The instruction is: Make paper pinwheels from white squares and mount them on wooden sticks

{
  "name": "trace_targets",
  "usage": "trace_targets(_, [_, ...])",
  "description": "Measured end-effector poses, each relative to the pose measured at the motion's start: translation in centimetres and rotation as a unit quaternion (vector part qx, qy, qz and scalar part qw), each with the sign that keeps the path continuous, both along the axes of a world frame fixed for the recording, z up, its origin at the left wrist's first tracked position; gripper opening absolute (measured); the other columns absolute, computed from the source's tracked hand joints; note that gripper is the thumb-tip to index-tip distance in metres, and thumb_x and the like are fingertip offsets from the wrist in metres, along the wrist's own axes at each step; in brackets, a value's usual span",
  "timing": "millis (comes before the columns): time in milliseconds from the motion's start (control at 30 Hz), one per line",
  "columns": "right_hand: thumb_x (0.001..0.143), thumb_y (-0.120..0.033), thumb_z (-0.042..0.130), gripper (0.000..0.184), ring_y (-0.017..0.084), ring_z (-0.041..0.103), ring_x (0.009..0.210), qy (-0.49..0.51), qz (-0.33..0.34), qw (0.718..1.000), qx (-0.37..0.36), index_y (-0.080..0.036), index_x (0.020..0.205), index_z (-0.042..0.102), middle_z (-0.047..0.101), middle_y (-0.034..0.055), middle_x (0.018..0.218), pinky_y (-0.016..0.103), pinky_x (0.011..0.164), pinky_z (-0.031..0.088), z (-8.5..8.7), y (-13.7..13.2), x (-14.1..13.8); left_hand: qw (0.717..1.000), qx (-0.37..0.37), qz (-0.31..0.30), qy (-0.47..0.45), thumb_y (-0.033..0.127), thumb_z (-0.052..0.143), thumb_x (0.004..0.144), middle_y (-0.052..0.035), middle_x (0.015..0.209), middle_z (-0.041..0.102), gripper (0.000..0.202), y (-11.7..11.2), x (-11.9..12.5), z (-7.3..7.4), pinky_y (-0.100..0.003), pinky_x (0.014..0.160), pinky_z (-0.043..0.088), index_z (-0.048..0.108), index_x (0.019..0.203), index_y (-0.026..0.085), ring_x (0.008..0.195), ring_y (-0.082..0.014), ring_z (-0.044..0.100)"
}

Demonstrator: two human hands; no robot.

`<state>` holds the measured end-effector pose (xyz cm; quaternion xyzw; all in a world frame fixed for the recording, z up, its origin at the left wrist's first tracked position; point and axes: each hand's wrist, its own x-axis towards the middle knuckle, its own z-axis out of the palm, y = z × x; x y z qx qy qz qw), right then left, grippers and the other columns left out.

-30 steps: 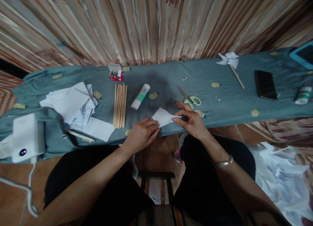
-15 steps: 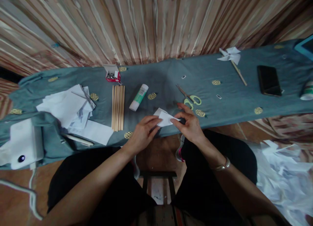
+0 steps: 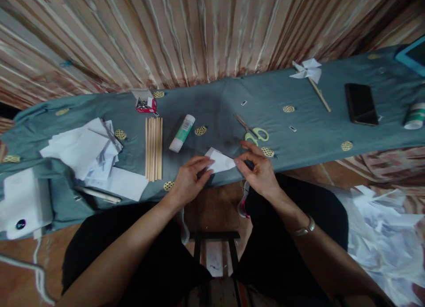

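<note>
Fingers (image 3: 199,162) of the left hand (image 3: 188,182) and right hand (image 3: 262,172) pinch opposite ends of a folded paper (image 3: 222,163) above the desk (image 3: 315,130); scissors (image 3: 255,133) lie just beyond the right fingers.

Counter (image 3: 318,130): covered with a grey-blue cloth.
Wooden sticks (image 3: 153,148): laid side by side, left of centre.
Glue stick (image 3: 182,133): laid tilted just right of the sticks.
Pin box (image 3: 145,104): red, opened, set behind the sticks.
Scissors (image 3: 252,130): green-handled, laid near centre.
Paper sheets (image 3: 84,147): piled loosely at left.
Pinwheel (image 3: 307,70): white, laid at right rear.
Phone (image 3: 361,104): laid flat beside the pinwheel.
</note>
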<state>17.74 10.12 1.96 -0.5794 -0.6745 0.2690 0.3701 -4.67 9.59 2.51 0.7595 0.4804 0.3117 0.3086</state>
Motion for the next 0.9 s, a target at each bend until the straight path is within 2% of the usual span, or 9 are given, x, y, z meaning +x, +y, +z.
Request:
trace_targets(233, [0.083,-0.027,0.064,0.014,0.031,0.054,0.126,-0.064,-0.012,0.998,0.014,-0.025,0.069,0.063,0.061,0.0058,0.133,0.05,0.107,0.042,0.1,-0.8,-0.1,1.0,0.013,-0.007,0.009,0.026,0.059,0.092,-0.0091,0.103,0.071,0.021,0.4,0.2,-0.2,-0.033,0.087,0.057,0.073,0.104,0.017,0.095,-0.0182,0.069])
trace_targets(567, [0.083,-0.021,0.063,0.014,0.03,0.054,0.126,-0.1,0.034,0.992,0.065,-0.024,0.07,0.06,0.059,0.0077,0.135,0.052,0.107,0.043,1.0,-1.8,0.0,1.0,0.007,-0.008,0.008,0.024,0.06,0.089,-0.0069,0.101,0.072,0.019,0.8,0.3,-0.6,-0.031,0.085,0.057,0.073,0.103,0.018,0.093,-0.0172,0.069])
trace_targets(733, [0.088,-0.023,0.061,0.011,0.032,0.052,0.129,-0.1,0.089,0.989,0.062,-0.022,0.077,0.063,0.054,0.009,0.142,0.052,0.106,0.043,1.9,-1.6,0.4,0.999,-0.008,0.028,-0.022,0.023,0.063,0.088,-0.0029,0.093,0.072,0.023,1.1,0.3,0.9,-0.025,0.071,0.055,0.071,0.109,0.02,0.077,-0.0127,0.066])
trace_targets(833, [0.092,-0.024,0.057,0.012,0.031,0.048,0.133,-0.117,0.097,0.984,0.097,-0.021,0.083,0.065,0.051,0.0095,0.146,0.052,0.11,0.039,2.4,-1.3,0.5,0.997,0.042,0.05,-0.034,0.022,0.064,0.089,-0.0016,0.091,0.071,0.029,1.1,0.2,2.4,-0.026,0.077,0.056,0.067,0.117,0.021,0.078,-0.0127,0.065])
trace_targets(900, [0.093,-0.023,0.055,0.012,0.03,0.046,0.136,-0.135,0.106,0.978,0.12,-0.022,0.089,0.066,0.048,0.009,0.148,0.052,0.112,0.038,2.6,-1.3,0.5,0.996,0.083,0.025,-0.017,0.02,0.063,0.089,-0.0027,0.093,0.07,0.024,0.9,0.0,3.1,-0.027,0.079,0.056,0.069,0.112,0.021,0.083,-0.0137,0.066])
